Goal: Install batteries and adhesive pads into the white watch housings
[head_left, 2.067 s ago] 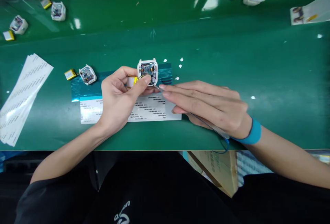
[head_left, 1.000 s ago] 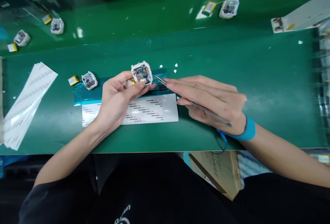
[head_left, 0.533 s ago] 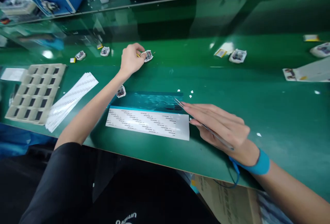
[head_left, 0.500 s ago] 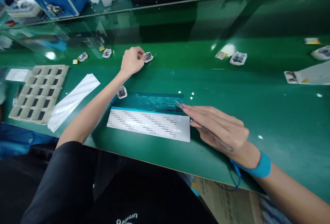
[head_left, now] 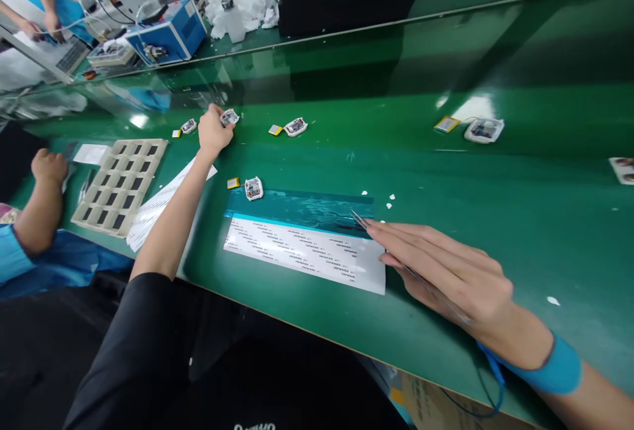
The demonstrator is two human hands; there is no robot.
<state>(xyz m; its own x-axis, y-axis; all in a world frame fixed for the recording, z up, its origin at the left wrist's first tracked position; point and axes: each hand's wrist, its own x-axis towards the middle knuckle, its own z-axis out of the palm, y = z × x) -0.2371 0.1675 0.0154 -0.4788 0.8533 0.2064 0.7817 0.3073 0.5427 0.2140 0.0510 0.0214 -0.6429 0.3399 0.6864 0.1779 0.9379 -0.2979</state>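
Observation:
My left hand (head_left: 212,131) reaches far out to the back left and its fingers close on a small white watch case with an exposed circuit board (head_left: 229,117). My right hand (head_left: 448,272) rests on the green bench by the label sheet (head_left: 307,255) and grips metal tweezers (head_left: 360,221), tips pointing left over the blue film strip (head_left: 302,205). A similar watch case with a yellow battery (head_left: 253,187) lies at the strip's left end. A third one (head_left: 295,127) lies just right of my left hand.
A beige compartment tray (head_left: 119,182) and a stack of white label strips (head_left: 153,208) lie at the left. Another watch case (head_left: 483,129) lies at the far right. A co-worker's fist (head_left: 47,166) rests at the left edge. A blue box (head_left: 168,35) stands behind.
My left hand let go of one watch case on the far strip and moved left onto another. The camera tilted up and left. My right hand stayed put with the tweezers.

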